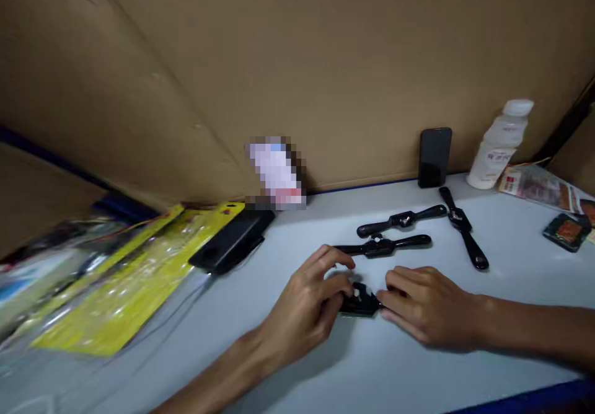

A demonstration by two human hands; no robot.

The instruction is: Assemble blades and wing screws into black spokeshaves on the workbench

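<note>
Low over the table, a black spokeshave (359, 301) lies between my two hands, its metal body and small pale screws partly visible. My left hand (309, 299) is closed at the left side of the body, fingertips curled over it near the screws. The right handle is wrapped by the closed fingers of my right hand (427, 305), which hide most of it. Just beyond my fingers sits a second spokeshave (380, 246). Behind that lies another spokeshave (403, 219), and one more spokeshave (460, 219) is angled to the right.
Yellow blister packaging (139, 284) and a black power bank or phone-like slab (232, 240) with a cable occupy the left. At the back, a dark phone (434, 157) leans against the cardboard wall (353, 73) near a bottle (499, 147). A small packet (566, 232) lies right.
</note>
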